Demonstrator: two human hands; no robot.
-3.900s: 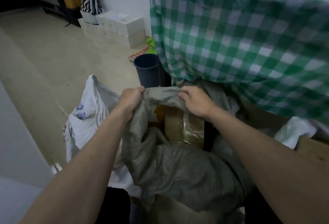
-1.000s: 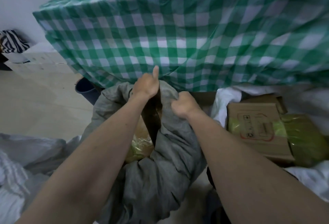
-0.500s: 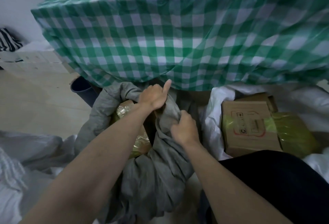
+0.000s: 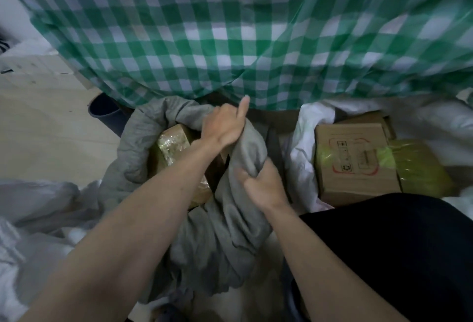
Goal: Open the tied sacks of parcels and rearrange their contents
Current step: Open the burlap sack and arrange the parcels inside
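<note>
I see the grey sack at the centre of the view, its mouth pulled open toward 11 o'clock, with a parcel wrapped in shiny yellowish tape showing inside. My left hand grips the sack's rim at 12 o'clock of the opening, fingers curled into the cloth and one finger sticking straight up. My right hand, just below it toward 5 o'clock, is closed tight around a bunched fold of the same grey fabric. At 3 o'clock, a white sack lies open around a cardboard box banded with yellow-green tape. A green checked tablecloth hangs across the top, and a dark bucket stands at 10 o'clock under its edge.
</note>
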